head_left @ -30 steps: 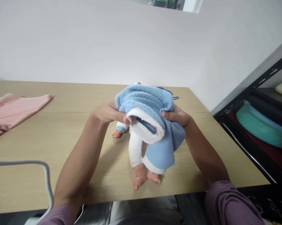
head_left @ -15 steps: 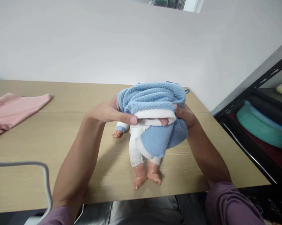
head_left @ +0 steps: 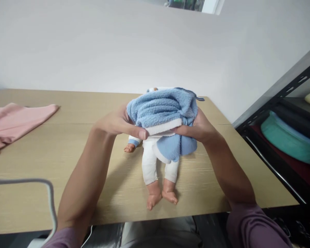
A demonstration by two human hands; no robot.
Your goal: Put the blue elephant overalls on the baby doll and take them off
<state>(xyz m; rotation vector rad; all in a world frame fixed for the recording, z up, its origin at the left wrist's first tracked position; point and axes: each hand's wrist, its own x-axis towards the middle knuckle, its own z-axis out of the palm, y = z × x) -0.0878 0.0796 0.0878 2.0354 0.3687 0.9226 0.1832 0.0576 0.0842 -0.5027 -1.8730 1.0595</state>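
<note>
A doll [head_left: 149, 162] in white clothes with a blue cuff lies face-up on the table, bare feet toward me. Over its upper body I hold a bunched blue fleece garment [head_left: 161, 106] with a white edge. My left hand [head_left: 121, 124] grips its left side, thumb along the white band. On the other side my right hand [head_left: 200, 128] is closed around the fabric, thumb pointing inward. A blue flap with a white border hangs below the right hand over the doll's hips. The cloth hides the doll's head and most of its torso.
Pink cloth [head_left: 18, 120] lies at the left of the wooden table [head_left: 93, 106]. A grey cable-like bar [head_left: 50, 196] curves over the near left corner. A dark shelf rack [head_left: 281, 100] with folded teal cloth [head_left: 286, 137] stands at the right. A wall rises behind.
My right hand has shifted its hold, and its thumb now lies across the white edge. The garment has moved slightly left, and its hanging flap is higher, showing more of the doll's legs.
</note>
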